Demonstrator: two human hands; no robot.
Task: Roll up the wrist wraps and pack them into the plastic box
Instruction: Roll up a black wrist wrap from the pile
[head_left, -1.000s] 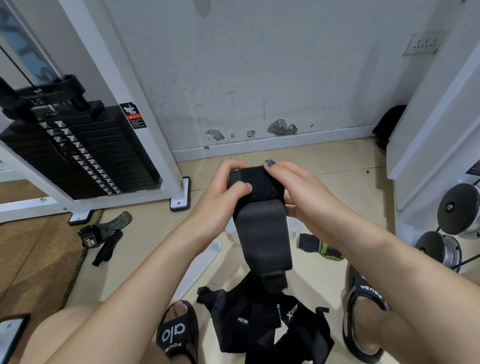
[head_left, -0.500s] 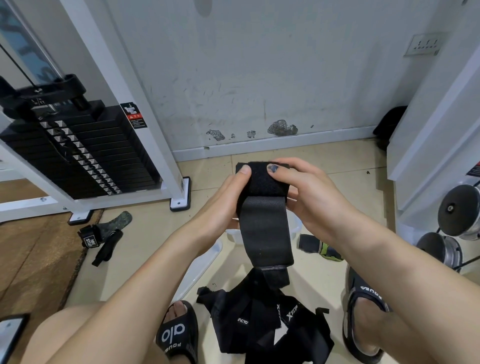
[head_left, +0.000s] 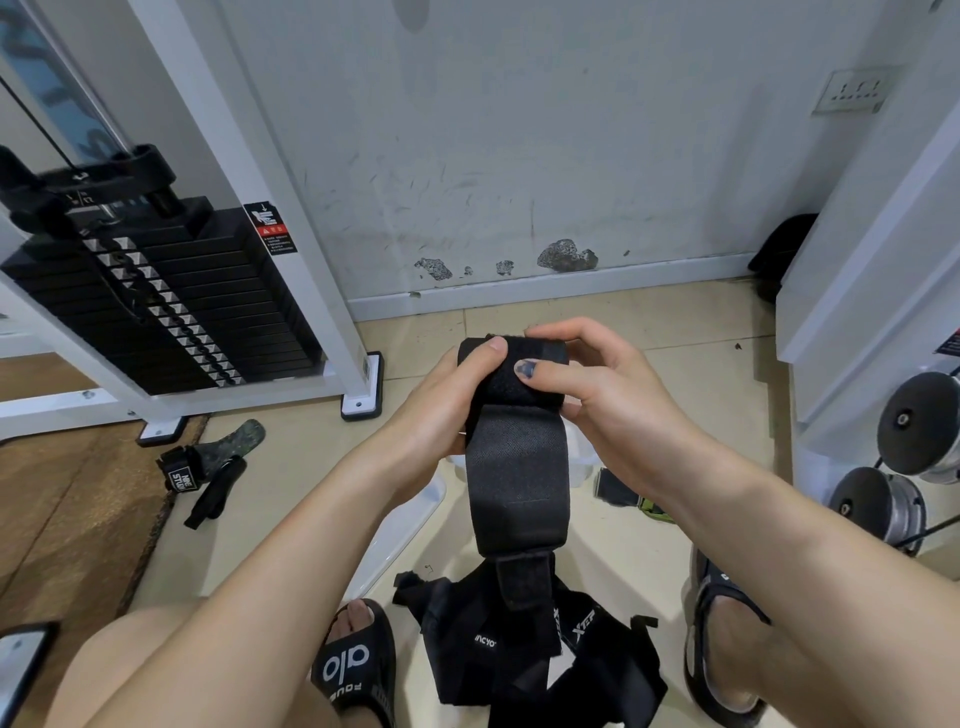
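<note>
Fingers of both hands pinch the rolled top of a black wrist wrap (head_left: 514, 467) at frame centre: left hand (head_left: 431, 410) w/ thumb on the roll's upper left, right hand (head_left: 602, 395) w/ thumb across its front, loose tail hanging straight down. Below it, more black wraps (head_left: 524, 649) lie piled on the tile floor btwn two sandalled feet. Clear plastic box (head_left: 576, 457) sits mostly hidden behind the wrap & hands.

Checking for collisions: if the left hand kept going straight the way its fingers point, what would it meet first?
The left hand points up-right across the wrist wrap it grips; it would likely meet the right hand first.
</note>
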